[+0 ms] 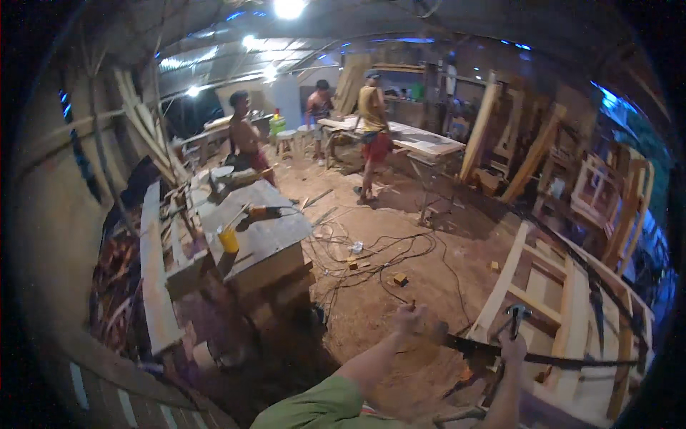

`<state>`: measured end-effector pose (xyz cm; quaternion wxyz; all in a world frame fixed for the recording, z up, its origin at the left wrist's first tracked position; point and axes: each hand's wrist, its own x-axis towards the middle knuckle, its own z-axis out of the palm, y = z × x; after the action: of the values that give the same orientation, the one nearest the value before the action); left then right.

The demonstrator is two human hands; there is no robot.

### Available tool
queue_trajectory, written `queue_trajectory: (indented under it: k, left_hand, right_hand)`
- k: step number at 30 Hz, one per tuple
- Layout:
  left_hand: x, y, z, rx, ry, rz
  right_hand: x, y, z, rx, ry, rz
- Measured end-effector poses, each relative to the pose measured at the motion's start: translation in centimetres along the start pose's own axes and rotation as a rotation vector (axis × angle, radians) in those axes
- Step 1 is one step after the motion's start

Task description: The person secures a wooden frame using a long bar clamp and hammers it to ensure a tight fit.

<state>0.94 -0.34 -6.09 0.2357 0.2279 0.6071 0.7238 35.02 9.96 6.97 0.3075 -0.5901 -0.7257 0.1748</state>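
My left hand point(409, 319) is raised in front of me at lower centre, its fingers closed. A small dark tip shows above them, but I cannot make out what it belongs to. My right hand point(513, 348) is wrapped around the dark handle of a hammer point(517, 312), its metal head uppermost. The hammer is beside a wooden frame point(506, 286) with slats and crosspieces at the right. A long dark bar point(564, 362) runs across the near part of that frame, below my right hand.
Cables point(400, 250) and wood offcuts point(400, 279) lie on the dirt floor. At left stands a workbench point(268, 239) with a yellow cup point(229, 240) and a power tool point(264, 211). Several people are farther back, near a long table point(429, 143). Boards point(480, 132) lean at the right.
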Motion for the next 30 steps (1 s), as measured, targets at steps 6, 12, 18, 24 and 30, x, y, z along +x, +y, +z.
queue_trajectory:
  k: [6,12,18,24,30]
  left_hand:
    - [-2.6,3.7,2.8,0.024,-0.049,-0.039]
    - [-2.9,1.0,0.8,-0.08,-0.018,0.158]
    - [-3.9,4.3,0.6,-0.014,-0.089,0.109]
    - [-2.2,2.9,-1.9,-0.095,-0.257,0.012]
    - [-3.8,7.6,-1.5,-0.177,-0.306,-0.126]
  right_hand:
    - [-0.2,2.9,-2.2,-0.18,0.049,-0.02]
    - [-1.0,-0.7,-1.9,-0.197,-0.023,-0.025]
    - [-1.5,-1.4,-3.0,-0.116,-0.046,-0.008]
    - [-2.0,-2.9,-2.4,-0.111,-0.014,-0.033]
    - [-1.7,-1.4,-2.5,-0.184,0.023,-0.08]
